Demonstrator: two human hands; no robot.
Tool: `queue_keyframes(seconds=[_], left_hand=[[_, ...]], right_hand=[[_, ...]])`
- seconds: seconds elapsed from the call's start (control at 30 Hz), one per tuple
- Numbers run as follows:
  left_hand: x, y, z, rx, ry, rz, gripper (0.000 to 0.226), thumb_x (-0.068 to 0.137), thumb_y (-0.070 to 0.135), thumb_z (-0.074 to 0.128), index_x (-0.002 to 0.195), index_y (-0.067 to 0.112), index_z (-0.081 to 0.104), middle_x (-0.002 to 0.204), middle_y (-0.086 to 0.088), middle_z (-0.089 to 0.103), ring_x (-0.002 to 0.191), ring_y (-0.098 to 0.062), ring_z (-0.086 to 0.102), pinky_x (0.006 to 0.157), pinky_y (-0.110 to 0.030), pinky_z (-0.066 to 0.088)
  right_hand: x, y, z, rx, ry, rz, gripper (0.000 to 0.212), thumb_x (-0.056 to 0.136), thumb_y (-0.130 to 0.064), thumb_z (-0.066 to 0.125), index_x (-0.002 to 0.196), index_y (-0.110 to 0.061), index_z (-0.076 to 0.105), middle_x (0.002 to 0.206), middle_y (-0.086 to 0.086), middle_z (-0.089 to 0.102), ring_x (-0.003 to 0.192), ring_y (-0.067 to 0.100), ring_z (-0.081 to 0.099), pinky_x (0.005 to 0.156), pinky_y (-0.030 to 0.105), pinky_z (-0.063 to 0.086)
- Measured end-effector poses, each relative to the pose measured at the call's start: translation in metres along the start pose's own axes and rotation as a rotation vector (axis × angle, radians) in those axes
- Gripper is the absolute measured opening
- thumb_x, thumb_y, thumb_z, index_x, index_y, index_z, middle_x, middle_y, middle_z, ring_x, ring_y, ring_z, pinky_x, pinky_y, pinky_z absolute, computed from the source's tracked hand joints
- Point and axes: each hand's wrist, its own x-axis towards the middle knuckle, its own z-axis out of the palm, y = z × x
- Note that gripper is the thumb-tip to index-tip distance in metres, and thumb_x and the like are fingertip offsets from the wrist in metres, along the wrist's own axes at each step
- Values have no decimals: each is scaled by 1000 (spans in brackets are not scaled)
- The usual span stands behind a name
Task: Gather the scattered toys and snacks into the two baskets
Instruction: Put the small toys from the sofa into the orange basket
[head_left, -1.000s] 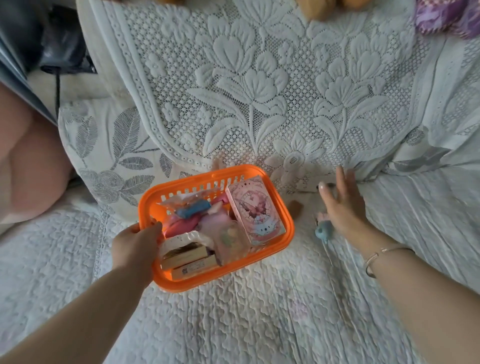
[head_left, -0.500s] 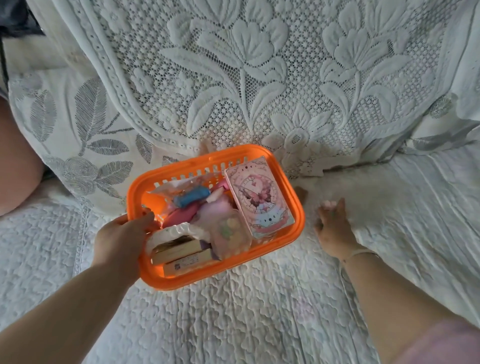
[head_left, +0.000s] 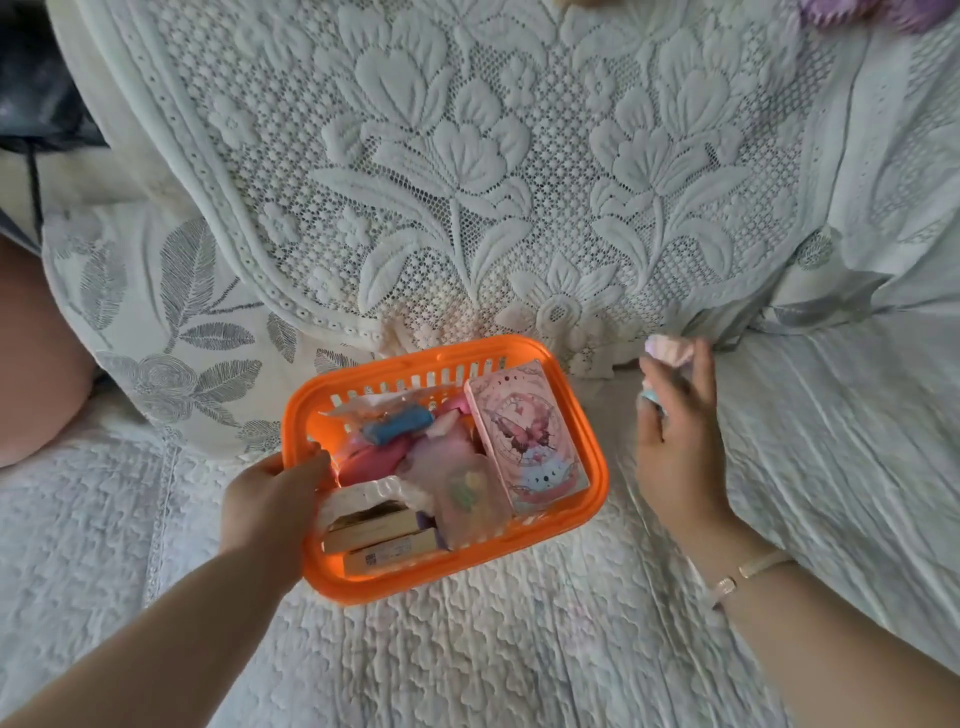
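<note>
1. An orange plastic basket (head_left: 597, 470) is sitting on a white quilted cover (head_left: 493, 660), just in front of a lace-covered cushion (head_left: 467, 182).
2. The left hand (head_left: 270, 506) is gripping the basket's left rim, with the thumb curling over the edge.
3. The basket is holding a pink butterfly-print box (head_left: 524, 441) along its right side, a blue wrapped piece (head_left: 397, 423), a pink rounded item (head_left: 371, 462), a clear packet of pastel sweets (head_left: 465, 491), and two tan boxes (head_left: 382, 540) at the near-left corner.
4. The right hand (head_left: 680, 447) is hovering right of the basket, its fingers curling around a small pink-and-blue toy (head_left: 670, 351); the toy is blurring and mostly hiding behind the fingers, so its kind is unclear.
5. A bracelet (head_left: 748, 574) is circling the right wrist.
6. A purple object (head_left: 883, 10) is being cut off at the top edge.
</note>
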Motion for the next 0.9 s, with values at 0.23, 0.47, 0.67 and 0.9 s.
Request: queue_keyframes(seconds=[0.23,0.47,0.67,0.9], left_hand=[[-21,4,22,-8,-73,53,15,90,12,69,76,8,71,70,-11,68,61,-24,59,61,-31,49],[-30,6,34,17,-124,44,12,81,1,64,77,6,75,82,-24,74,71,-34,69,78,-56,58],[-18,10,35,45,-91,20,14,78,-1,67,76,12,73,87,-25,74,70,-36,69,75,-54,59],[2,19,23,76,-37,9,14,79,2,70,75,15,71,84,-20,74,80,-40,71,83,-55,59]], right_hand=[[-8,-114,3,104,-631,-461,37,87,0,55,111,-28,57,157,-4,25,136,17,39,101,29,40],[-18,-119,37,26,-980,-327,49,85,8,44,119,-26,56,157,-17,18,146,4,8,115,56,15],[12,-91,14,201,-429,-275,48,80,18,45,114,-12,61,150,-10,32,142,4,22,116,29,27],[52,10,9,12,-15,51,58,78,22,37,128,-2,53,151,13,34,142,22,28,116,28,22]])
